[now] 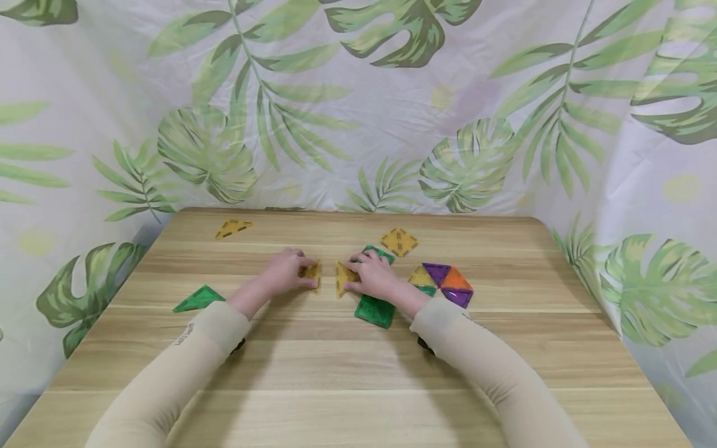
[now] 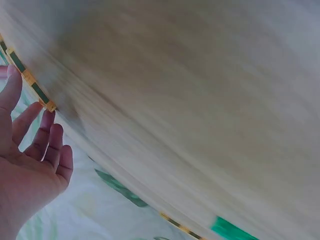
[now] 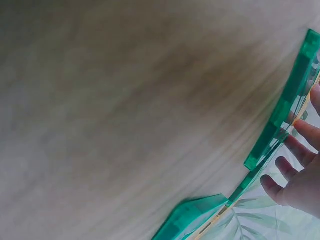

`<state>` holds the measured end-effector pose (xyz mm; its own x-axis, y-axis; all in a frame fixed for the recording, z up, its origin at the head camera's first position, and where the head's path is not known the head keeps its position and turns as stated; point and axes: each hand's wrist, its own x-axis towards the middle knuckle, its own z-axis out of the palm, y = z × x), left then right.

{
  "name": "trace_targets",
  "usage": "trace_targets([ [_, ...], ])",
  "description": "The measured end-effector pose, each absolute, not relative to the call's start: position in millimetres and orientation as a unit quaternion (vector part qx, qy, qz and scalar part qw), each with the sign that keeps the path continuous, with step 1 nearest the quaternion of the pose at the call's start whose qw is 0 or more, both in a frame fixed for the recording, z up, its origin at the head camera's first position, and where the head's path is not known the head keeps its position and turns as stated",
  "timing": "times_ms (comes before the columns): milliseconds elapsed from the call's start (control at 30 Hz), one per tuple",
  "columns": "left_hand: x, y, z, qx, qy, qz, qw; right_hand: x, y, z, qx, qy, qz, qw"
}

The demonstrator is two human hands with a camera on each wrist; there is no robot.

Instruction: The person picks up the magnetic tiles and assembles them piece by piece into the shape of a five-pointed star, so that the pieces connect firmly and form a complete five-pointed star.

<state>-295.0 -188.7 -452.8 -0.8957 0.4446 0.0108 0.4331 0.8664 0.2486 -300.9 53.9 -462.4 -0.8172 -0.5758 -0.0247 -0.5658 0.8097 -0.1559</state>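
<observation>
In the head view, my left hand (image 1: 287, 272) pinches a yellow triangular magnetic tile (image 1: 317, 278) between thumb and fingers. Facing it across a narrow gap is a second yellow triangular tile (image 1: 341, 281), pinched by my right hand (image 1: 376, 274). Green tiles lie around the right hand: one green tile (image 1: 375, 311) on its near side, another green tile (image 1: 378, 252) partly hidden behind it. The left wrist view shows my left hand (image 2: 37, 155) with its fingertips at the edge of the yellow tile (image 2: 32, 82). From the right wrist, a green tile (image 3: 280, 110) overlaps the right fingers.
To the right, yellow, purple, orange and green triangles make a fan-like cluster (image 1: 456, 280). Two yellow triangles form a diamond (image 1: 399, 242) farther back. On the left lie a yellow triangle (image 1: 232, 228) and a green triangle (image 1: 199, 298). Leaf-patterned cloth (image 1: 381, 143) hangs behind the wooden table (image 1: 325, 367).
</observation>
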Motion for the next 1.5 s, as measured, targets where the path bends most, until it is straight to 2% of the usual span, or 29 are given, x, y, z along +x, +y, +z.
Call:
trace_targets([
  [433,-289.5,-158.8,-455.1,0.233,0.967,0.102,0.009,-301.4,54.8,-461.0,-0.303,0.947,-0.092,0.051],
  [633,-292.9,-160.2,-454.1,0.251,0.96,0.122,0.007,-301.6,54.6,-460.7,-0.306,0.947,-0.082,0.051],
  [767,-303.6,-182.3,-451.0,0.239,0.959,0.15,0.013,-301.0,54.3,-460.7,-0.307,0.947,-0.081,0.056],
  [967,-325.1,-239.3,-443.6,0.167,0.972,0.163,0.021,-300.9,55.5,-460.6,-0.308,0.946,-0.083,0.059],
  [1200,-330.7,-298.0,-440.4,0.126,0.975,0.182,0.023,-300.3,56.8,-458.9,-0.311,0.945,-0.079,0.063],
  [1367,-335.2,-323.8,-443.5,0.097,0.975,0.198,0.024,-300.7,57.4,-458.1,-0.314,0.944,-0.078,0.06],
  [1500,-337.4,-338.0,-449.7,0.069,0.977,0.196,0.047,-301.6,57.4,-458.7,-0.318,0.943,-0.078,0.06],
])
